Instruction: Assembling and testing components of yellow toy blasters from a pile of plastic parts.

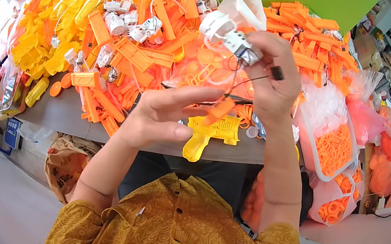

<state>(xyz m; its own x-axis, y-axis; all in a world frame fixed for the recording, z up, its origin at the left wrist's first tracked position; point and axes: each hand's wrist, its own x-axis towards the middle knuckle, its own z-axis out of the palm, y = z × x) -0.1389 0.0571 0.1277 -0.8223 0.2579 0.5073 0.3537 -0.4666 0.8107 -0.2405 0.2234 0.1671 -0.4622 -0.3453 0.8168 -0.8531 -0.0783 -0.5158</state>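
Note:
My right hand [276,78] is raised over the table, its fingers closed round a white plastic mechanism [228,35] with a round end. Thin dark wires hang from it, and a small black part [277,73] sticks out by my fingers. My left hand [168,112] is lower, its fingers stretched out and apart with nothing gripped. Just beyond its fingertips a small orange piece [220,112] shows below the wires; whether it hangs from them I cannot tell. Under it, a yellow toy-gun half shell [203,136] lies at the table's front edge, grip toward me.
Yellow gun shells [64,12] heap up at the left. Orange parts [134,55] with white mechanisms [115,23] among them fill the middle, and more orange pieces [318,39] lie at the back right. A clear tub [307,135] of small orange rings stands at the right.

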